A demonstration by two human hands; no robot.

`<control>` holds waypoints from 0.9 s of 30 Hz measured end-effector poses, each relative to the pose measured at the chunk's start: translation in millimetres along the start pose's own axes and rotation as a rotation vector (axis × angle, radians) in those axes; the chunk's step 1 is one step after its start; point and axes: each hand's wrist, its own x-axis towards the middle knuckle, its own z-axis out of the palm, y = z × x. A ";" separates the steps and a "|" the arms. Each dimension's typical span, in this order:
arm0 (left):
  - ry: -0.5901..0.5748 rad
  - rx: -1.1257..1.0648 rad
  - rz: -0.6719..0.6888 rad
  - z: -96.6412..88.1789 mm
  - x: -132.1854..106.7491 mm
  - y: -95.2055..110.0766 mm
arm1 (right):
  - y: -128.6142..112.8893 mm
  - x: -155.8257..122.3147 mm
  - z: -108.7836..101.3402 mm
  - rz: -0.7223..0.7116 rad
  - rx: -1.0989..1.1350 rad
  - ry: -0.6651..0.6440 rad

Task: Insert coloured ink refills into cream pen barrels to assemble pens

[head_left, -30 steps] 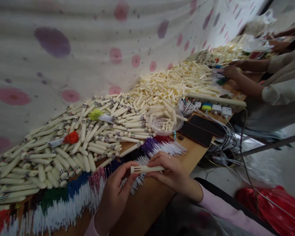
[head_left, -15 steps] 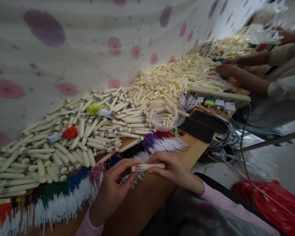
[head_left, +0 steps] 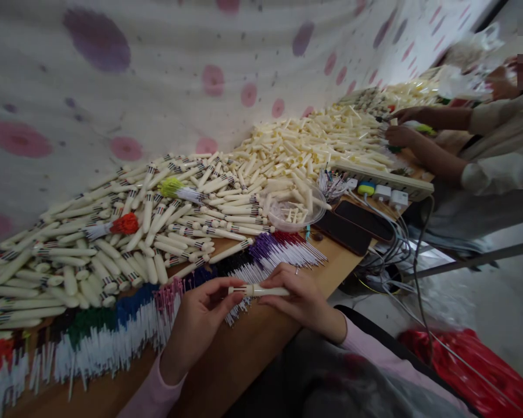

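A cream multicolour pen (head_left: 258,291) lies level between my two hands, low over the table edge. Its slotted end points left, where the thumb and fingertips of my left hand (head_left: 203,313) pinch it. My right hand (head_left: 298,295) closes around the other end of the barrel, with a ring on one finger. Behind the hands runs a row of thin white refills (head_left: 100,351) with coloured ends, sorted by colour. Purple refill ends (head_left: 262,247) are just beyond the pen.
Slotted pens (head_left: 157,220) pile up at left, plain cream barrels (head_left: 296,142) farther back. A clear tub (head_left: 294,215) of small parts, phones (head_left: 344,232) and a power strip (head_left: 387,181) stand at right. A co-worker's hands (head_left: 403,128) work beyond.
My left thumb and fingers have closed in over the slotted end of the pen. A joint line now shows on its barrel. The view has shifted slightly.
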 end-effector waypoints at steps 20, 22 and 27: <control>-0.075 0.065 0.322 5.9 -3.8 2.1 | -4.8 -1.5 -7.6 0.174 0.060 -0.183; -0.111 0.111 0.380 5.5 -5.6 3.2 | -5.7 -1.4 -7.8 0.312 0.136 -0.260; -0.104 0.158 0.228 2.4 -6.9 6.8 | -8.1 -3.2 -2.2 0.380 0.102 -0.296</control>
